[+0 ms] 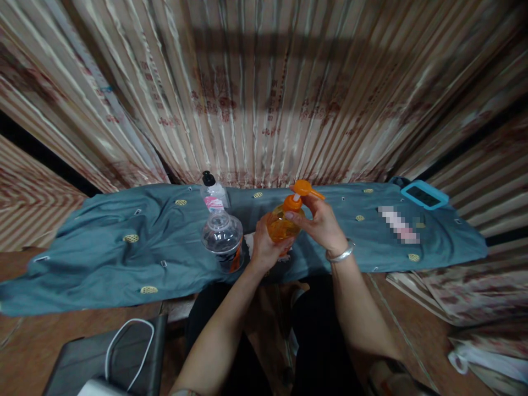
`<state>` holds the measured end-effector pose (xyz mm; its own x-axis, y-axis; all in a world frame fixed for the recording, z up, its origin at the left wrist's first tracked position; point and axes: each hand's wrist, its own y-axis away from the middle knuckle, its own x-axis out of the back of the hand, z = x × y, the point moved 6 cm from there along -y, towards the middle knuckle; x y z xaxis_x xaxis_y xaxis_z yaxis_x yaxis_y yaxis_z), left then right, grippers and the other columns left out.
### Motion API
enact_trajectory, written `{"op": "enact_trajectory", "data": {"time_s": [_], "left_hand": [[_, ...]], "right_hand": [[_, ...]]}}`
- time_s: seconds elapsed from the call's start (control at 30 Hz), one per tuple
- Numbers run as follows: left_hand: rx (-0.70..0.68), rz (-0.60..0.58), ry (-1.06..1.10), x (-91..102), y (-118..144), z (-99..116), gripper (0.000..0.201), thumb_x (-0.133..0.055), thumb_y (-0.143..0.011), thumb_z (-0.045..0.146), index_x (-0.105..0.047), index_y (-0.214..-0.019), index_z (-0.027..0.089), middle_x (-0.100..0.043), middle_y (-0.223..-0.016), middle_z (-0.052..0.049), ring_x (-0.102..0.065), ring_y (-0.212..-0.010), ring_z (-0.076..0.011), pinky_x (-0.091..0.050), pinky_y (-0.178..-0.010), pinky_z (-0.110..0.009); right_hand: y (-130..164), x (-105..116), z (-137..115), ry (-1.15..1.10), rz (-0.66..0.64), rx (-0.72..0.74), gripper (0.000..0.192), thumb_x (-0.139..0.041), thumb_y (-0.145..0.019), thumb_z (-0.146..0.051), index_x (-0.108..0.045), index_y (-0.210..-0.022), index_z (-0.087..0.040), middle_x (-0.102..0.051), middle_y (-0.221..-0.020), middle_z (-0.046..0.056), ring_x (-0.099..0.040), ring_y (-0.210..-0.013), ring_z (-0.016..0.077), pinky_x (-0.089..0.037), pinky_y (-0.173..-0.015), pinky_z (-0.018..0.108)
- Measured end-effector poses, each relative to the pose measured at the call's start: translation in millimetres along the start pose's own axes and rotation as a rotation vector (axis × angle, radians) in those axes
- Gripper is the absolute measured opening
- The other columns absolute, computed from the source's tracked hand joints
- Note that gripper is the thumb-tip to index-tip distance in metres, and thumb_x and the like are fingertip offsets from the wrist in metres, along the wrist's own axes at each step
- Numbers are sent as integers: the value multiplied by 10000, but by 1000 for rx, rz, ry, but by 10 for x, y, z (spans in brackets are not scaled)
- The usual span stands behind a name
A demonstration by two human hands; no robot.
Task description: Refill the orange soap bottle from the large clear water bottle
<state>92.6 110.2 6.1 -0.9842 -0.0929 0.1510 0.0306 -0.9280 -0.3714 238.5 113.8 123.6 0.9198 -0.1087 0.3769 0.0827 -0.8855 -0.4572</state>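
A pump bottle of clear amber liquid, with an orange pump top, stands slightly tilted at the middle of the cloth-covered table. My left hand is wrapped round the lower body of the bottle. Up at the orange collar, my right hand grips with thumb and fingers, just under the spout that points right. Something white and lacy lies partly hidden beneath the bottle. Left of my hands is a clear plastic cup with a domed lid. Behind it stands a whitish bottle with a black cap.
A blue-green patterned cloth covers the narrow table. On the right lie a blue-framed dark device and a pixelated pink-white item. Pleated curtains hang behind. Lower left, a white cable rests on a dark surface.
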Motion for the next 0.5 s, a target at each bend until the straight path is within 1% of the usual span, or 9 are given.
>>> {"op": "enact_trajectory", "data": {"time_s": [0.07, 0.13, 0.23, 0.33, 0.43, 0.5], "left_hand": [[3, 2, 2, 3, 0, 3, 784, -920, -644, 465, -586, -1310, 220, -679, -1295, -121, -642, -1236, -337, -496, -1091, -521], [5, 5, 7, 5, -1, 9, 792, -925, -635, 468, -586, -1307, 222, -682, -1282, -117, -643, -1229, -337, -500, -1085, -517], [11, 3, 16, 5, -3, 16, 774, -924, -639, 442, -590, -1302, 223, -681, -1284, -117, -643, -1229, -334, -497, -1088, -517], [17, -2, 26, 4, 2, 14, 761, -923, -646, 407, -588, -1304, 224, -680, -1290, -115, -645, -1230, -329, -496, -1093, -520], [18, -15, 45, -4, 12, 6, 776, -921, -650, 410, -574, -1318, 222, -670, -1311, -120, -642, -1247, -323, -499, -1100, -515], [23, -15, 52, -6, 15, 3, 797, -922, -646, 431, -562, -1325, 217, -665, -1323, -128, -639, -1254, -326, -498, -1103, -521]], "right_hand": [[-1, 30, 19, 19, 46, -22, 480, -877, -766, -487, -741, -1142, -221, -782, -1225, 124, -708, -1209, 373, -484, -1129, 561], [4, 35, 22, 13, 57, -34, 443, -874, -774, -497, -758, -1103, -225, -794, -1185, 120, -716, -1185, 383, -483, -1122, 583], [19, 5, -22, -44, 14, -25, 384, -826, -827, -529, -767, -1092, -257, -810, -1157, 96, -733, -1157, 354, -523, -1093, 546], [35, -14, -115, -122, -23, -2, 361, -764, -873, -576, -763, -1094, -290, -810, -1194, 77, -739, -1164, 319, -555, -1081, 499], [45, 8, -223, -181, -15, 22, 374, -721, -901, -608, -743, -1101, -293, -793, -1244, 79, -746, -1157, 298, -574, -1068, 472], [44, 49, -303, -192, 11, 41, 369, -717, -910, -605, -725, -1101, -289, -797, -1210, 79, -753, -1127, 286, -590, -1036, 450]]}}
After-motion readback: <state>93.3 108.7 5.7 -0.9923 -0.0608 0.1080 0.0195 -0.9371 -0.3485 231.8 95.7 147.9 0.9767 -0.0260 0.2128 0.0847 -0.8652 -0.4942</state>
